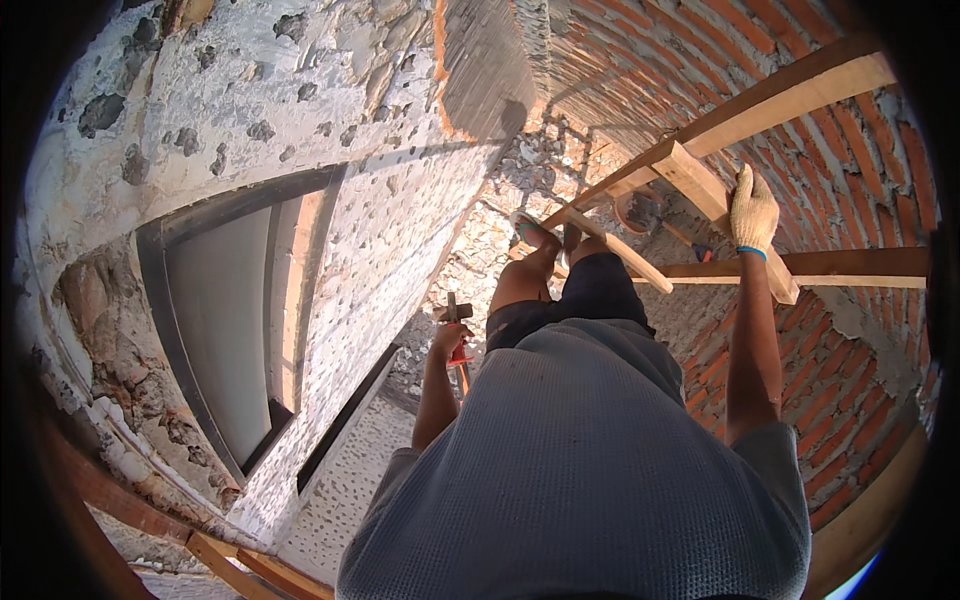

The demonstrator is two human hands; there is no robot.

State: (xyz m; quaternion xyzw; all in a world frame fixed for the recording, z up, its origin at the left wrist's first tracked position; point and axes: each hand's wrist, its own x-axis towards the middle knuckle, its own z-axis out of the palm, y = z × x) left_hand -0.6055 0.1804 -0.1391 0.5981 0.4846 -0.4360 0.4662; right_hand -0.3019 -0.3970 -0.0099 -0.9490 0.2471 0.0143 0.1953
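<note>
My left hand (449, 338), bare, is low beside my left thigh and closed around a hammer (453, 312). Its dark head stands above the fist; a red part (460, 354) shows just below the fingers, and I cannot make out whether it belongs to the hammer or to a second tool. On the right, my right hand (755, 212) wears a cream knit glove with a blue cuff. Its fingers are closed over the edge of a wooden plank (715, 200), which slants across two longer timbers of a wooden frame.
A pitted white wall (400, 240) with a dark-framed window (220, 300) rises on the left. Exposed brick (640, 70) stands right. Rubble (480, 240) covers the ground around my sandalled feet. A bucket-like container (637, 210) and a tool (698, 250) lie beyond the timbers.
</note>
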